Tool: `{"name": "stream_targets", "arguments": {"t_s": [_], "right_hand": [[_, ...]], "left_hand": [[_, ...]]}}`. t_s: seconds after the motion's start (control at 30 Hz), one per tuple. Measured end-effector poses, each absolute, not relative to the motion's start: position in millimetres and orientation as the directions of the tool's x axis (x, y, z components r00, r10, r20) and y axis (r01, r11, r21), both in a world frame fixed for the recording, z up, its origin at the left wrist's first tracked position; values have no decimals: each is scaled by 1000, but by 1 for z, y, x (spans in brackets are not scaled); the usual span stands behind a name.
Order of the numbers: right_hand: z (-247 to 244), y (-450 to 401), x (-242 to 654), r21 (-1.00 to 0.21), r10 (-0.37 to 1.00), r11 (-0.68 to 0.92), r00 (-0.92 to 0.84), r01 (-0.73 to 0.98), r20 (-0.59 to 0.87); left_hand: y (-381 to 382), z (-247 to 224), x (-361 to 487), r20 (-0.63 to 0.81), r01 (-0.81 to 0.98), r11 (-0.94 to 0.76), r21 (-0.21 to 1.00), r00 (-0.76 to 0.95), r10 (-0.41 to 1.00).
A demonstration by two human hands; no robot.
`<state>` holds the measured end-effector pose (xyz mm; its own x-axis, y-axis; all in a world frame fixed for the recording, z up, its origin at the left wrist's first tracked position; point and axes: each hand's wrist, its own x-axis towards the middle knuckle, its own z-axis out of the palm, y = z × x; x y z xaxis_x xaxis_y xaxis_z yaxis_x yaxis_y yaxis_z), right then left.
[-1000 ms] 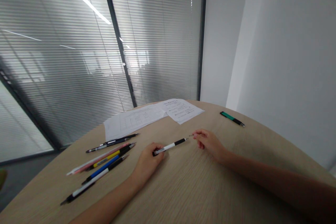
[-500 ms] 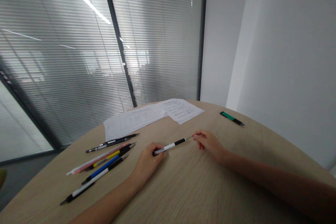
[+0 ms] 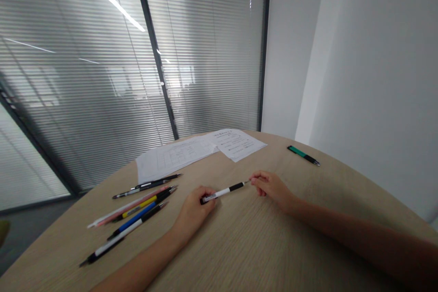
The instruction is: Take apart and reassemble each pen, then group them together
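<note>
My left hand (image 3: 195, 207) rests on the table with its fingers closed round the rear end of a white pen (image 3: 223, 192) with a black grip. The pen points to the right, its front end slightly farther from me. From that front end a thin shaft (image 3: 247, 182) sticks out, and the fingertips of my right hand (image 3: 268, 187) pinch it. Whether this shaft is the metal tip or a refill is too small to tell. Left of my left hand lie a white-and-black pen (image 3: 118, 239), a blue pen (image 3: 133, 219) and a yellow pen (image 3: 140, 206).
Farther back on the left lie black pens (image 3: 147, 185) and a pink-and-white pen (image 3: 128, 206). Printed sheets (image 3: 178, 157) spread along the far side of the round wooden table (image 3: 260, 251). At the right lies a green-and-black pen (image 3: 303, 155). Blinds behind glass (image 3: 212, 54) stand beyond.
My right hand has shifted slightly left, closer to the pen's front end. Less of the thin shaft shows between them. My left hand keeps its grip on the pen.
</note>
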<state>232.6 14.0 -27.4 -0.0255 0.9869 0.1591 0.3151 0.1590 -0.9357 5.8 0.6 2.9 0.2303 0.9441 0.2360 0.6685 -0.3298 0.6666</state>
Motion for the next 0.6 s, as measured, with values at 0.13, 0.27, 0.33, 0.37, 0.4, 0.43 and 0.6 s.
{"name": "stream_targets", "arguments": {"t_s": [0.13, 0.27, 0.33, 0.37, 0.4, 0.43, 0.6], "right_hand": [[-23, 11, 230, -948, 989, 148, -40, 281, 143], [-21, 10, 229, -955, 987, 162, -50, 250, 154], [-21, 10, 230, -954, 986, 163, -57, 252, 154], [-22, 11, 230, -953, 986, 163, -59, 256, 153], [-23, 11, 230, -951, 987, 162, -59, 262, 152], [-23, 12, 230, -949, 987, 161, -60, 271, 150], [-25, 11, 229, -920, 979, 201, -98, 337, 178]], "left_hand": [[-1, 3, 5, 273, 654, -387, 650, 275, 922], [0, 2, 4, 285, 656, -394, 644, 272, 919], [0, 2, 4, 286, 662, -389, 641, 264, 921], [0, 2, 4, 283, 663, -384, 642, 261, 923], [0, 2, 4, 279, 664, -381, 643, 260, 925], [0, 2, 4, 275, 663, -379, 645, 261, 925], [0, 2, 4, 277, 638, -398, 659, 286, 917]]}}
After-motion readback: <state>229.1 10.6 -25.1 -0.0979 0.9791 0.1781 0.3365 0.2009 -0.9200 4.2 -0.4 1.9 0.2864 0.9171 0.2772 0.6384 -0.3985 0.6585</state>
